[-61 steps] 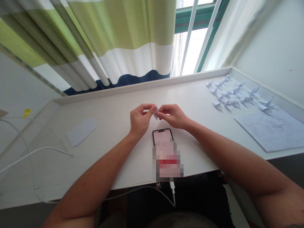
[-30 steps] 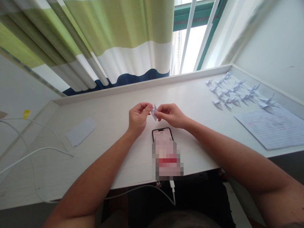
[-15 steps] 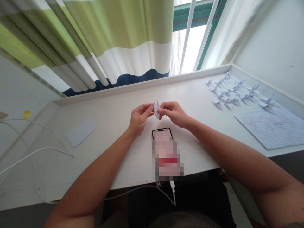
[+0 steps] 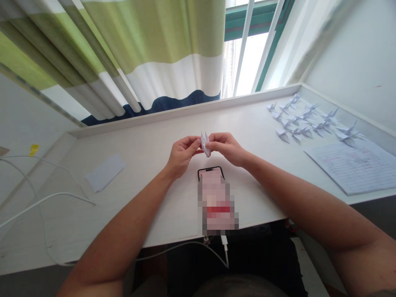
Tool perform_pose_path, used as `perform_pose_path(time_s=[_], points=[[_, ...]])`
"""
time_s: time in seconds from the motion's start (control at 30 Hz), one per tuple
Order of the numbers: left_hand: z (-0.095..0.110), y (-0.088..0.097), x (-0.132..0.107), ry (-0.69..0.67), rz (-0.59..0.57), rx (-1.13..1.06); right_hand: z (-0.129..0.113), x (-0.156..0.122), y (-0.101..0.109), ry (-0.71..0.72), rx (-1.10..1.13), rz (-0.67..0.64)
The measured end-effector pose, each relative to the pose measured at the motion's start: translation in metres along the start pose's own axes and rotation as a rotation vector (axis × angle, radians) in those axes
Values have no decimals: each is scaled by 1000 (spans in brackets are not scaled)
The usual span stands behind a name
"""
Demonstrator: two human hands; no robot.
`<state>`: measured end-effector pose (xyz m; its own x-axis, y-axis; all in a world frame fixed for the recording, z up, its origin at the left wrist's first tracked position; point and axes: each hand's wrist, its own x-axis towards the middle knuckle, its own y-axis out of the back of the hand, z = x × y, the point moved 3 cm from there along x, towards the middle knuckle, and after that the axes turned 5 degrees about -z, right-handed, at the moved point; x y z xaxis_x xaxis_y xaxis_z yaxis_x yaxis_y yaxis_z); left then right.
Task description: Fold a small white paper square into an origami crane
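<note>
A small white folded paper crane (image 4: 204,144) with two upright points is pinched between my hands above the desk. My left hand (image 4: 185,153) has its thumb and fingers closed on the crane's left side. On the other side, the thumb and fingers of my right hand (image 4: 227,147) grip it; the fingertips behind the paper are partly hidden. Just below my hands lies a phone (image 4: 210,170) with its screen lit and mostly blurred out.
Several finished paper cranes (image 4: 320,123) stand at the back right of the white desk (image 4: 148,144). A written sheet (image 4: 355,167) lies in front of them. Blank paper pieces (image 4: 105,171) and a white cable (image 4: 71,194) are at left. Another cable (image 4: 225,244) runs from the phone.
The paper crane has shifted and turned very slightly between my fingers. My left hand has moved a little to the right; the rest looks the same.
</note>
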<state>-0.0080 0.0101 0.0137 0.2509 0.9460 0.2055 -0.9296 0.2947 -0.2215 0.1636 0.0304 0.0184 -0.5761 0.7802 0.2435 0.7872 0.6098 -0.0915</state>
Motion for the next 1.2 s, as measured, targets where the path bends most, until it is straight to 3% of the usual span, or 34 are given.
perform_pose_path(time_s=[0.37,0.67,0.93,1.2], points=[[4,1,-1,-43,23,55,-2,0,0,4,-22,-2],[4,2,-1,-50,-26,75,-3,0,0,1,-31,-28],[4,1,-2,52,-123,-32,-4,-1,-2,-10,25,-105],[5,0,-1,28,-74,24,-3,-1,-2,-12,38,-124]])
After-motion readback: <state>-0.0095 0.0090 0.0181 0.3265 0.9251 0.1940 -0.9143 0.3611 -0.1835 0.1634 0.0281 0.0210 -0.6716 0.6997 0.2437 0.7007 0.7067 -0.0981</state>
